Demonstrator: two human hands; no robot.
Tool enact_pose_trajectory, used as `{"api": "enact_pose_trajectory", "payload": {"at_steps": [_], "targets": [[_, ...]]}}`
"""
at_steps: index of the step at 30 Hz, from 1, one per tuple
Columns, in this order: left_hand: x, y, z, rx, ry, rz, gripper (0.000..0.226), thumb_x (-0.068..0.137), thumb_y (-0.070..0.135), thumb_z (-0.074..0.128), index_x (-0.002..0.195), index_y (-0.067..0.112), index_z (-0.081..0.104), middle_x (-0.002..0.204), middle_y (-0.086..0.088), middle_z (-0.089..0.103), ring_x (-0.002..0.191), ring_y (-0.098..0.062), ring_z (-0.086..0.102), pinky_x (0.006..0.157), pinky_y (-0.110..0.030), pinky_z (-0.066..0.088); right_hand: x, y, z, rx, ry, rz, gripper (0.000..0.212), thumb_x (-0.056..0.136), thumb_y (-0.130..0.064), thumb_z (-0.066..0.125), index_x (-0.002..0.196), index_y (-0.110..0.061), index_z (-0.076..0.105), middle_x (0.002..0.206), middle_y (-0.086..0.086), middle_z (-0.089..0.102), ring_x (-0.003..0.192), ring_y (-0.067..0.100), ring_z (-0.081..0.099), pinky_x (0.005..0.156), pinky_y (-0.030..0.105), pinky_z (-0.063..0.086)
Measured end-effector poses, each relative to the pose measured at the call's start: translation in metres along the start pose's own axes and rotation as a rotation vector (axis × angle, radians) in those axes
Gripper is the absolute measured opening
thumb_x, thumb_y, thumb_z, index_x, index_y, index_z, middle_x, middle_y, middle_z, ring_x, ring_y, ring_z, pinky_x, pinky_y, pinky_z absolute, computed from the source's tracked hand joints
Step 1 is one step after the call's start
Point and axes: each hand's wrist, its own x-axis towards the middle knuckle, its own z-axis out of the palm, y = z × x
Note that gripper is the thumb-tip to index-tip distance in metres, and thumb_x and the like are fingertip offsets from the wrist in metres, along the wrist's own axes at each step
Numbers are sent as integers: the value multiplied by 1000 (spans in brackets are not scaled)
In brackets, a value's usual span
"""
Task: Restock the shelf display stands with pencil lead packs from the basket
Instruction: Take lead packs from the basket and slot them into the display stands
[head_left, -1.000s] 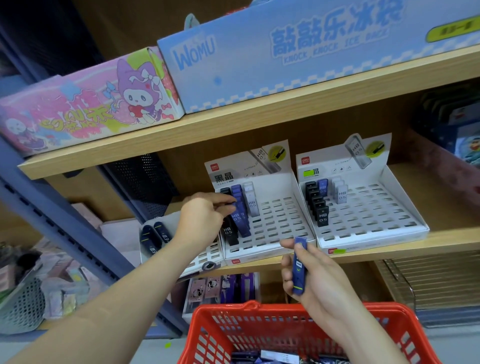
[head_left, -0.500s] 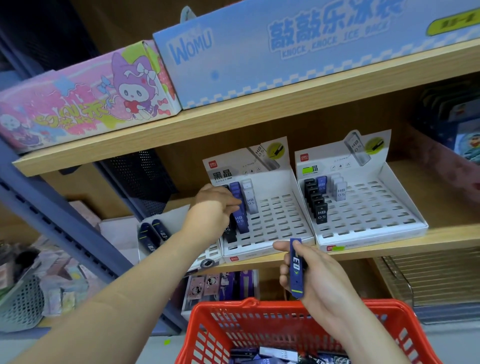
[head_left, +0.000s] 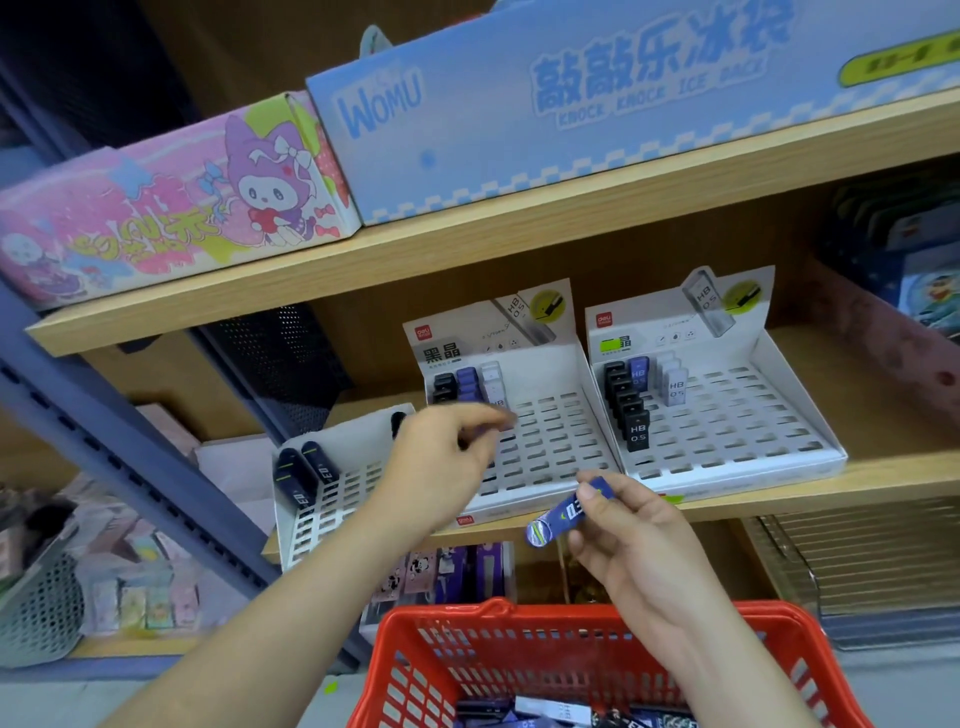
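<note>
Wooden shelf (head_left: 779, 486) boards fill the head view, the lower one carrying three white slotted card stands. The left stand (head_left: 332, 504) is tilted, its front corner seemingly past the shelf edge. The middle stand (head_left: 550, 457) and right stand (head_left: 727, 426) sit side by side, each with a few upright packs in its back-left slots and most slots bare. A red plastic lattice basket (head_left: 519, 639) sits below, with more packs (head_left: 545, 712) lying in its bottom. The right hand (head_left: 639, 545) pinches a slim blue pack (head_left: 566, 512) between thumb and fingers, slanted, just in front of the middle stand's lip. The left hand (head_left: 441, 462) hovers over that stand's left columns with fingertips drawn together; blur hides whether they hold anything. As I judge the risks, the pack looks smooth, hard and narrow, so a slanted entry could jam on a slot's thin card edge or buckle it. A brushing hand could topple the standing rows, and a nudge could slide the left stand off.
</note>
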Motion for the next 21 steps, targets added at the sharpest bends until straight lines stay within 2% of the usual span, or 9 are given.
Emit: {"api": "enact_pose_trajectory", "payload": {"at_steps": [2, 4, 6, 8, 13, 15, 18, 21], "targets": [[-23, 11, -2, -320, -193, -90, 19, 91, 18, 63, 97, 33, 73, 93, 10, 74, 86, -5, 67, 79, -25, 55, 0, 0, 0, 11, 9, -14, 9, 86, -1, 64, 94, -5, 65, 80, 11, 67, 69, 18, 63, 57, 25, 56], [-37, 16, -2, -452, -296, -164, 17, 85, 24, 68, 100, 26, 73, 94, 3, 74, 84, -13, 70, 76, -28, 57, -1, 0, 1, 19, 25, -26, 8, 88, -1, 63, 95, -5, 64, 87, 14, 71, 71, 18, 68, 59, 25, 57], [-43, 17, -2, -464, -277, -180, 22, 79, 18, 75, 99, 23, 74, 95, 0, 74, 87, -21, 71, 78, -32, 59, -3, 1, 3, 36, 43, -33, 8, 88, -1, 64, 94, -5, 63, 90, 16, 72, 72, 19, 70, 59, 24, 57], [-43, 16, -3, -472, -241, -191, 23, 76, 7, 77, 93, 22, 75, 92, -1, 75, 86, -21, 71, 79, -33, 59, -6, 1, 5, 56, 62, -31, 11, 87, 1, 63, 95, -6, 61, 87, 16, 73, 69, 18, 70, 57, 22, 57], [-47, 20, -5, -479, -151, -229, 17, 74, 3, 78, 86, 14, 76, 82, -2, 75, 78, -14, 72, 68, -22, 55, -10, 0, 7, 48, 64, -23, 10, 86, 2, 65, 92, -3, 59, 77, 15, 73, 63, 19, 71, 55, 20, 57], [-50, 20, -8, -480, -82, -240, 16, 73, 1, 78, 83, 13, 76, 80, -3, 75, 77, -14, 71, 67, -21, 54, -12, -1, 8, 19, 36, 4, 12, 82, 0, 67, 91, -4, 59, 80, 17, 73, 65, 21, 72, 55, 21, 57], [-54, 12, -18, -586, 7, -345, 17, 73, -3, 75, 81, 11, 75, 79, -7, 75, 72, -18, 71, 71, -28, 58, -15, 1, 14, -121, -52, 54, 16, 77, -5, 72, 87, -6, 59, 84, 16, 75, 73, 23, 74, 57, 23, 57], [-60, -6, -36, -701, 14, -461, 14, 77, -1, 71, 90, 3, 73, 82, -15, 74, 70, -21, 70, 71, -31, 59, -18, 12, 29, -203, -135, 86, 16, 77, 1, 72, 80, -6, 58, 77, 15, 73, 75, 25, 73, 58, 23, 54]]}}
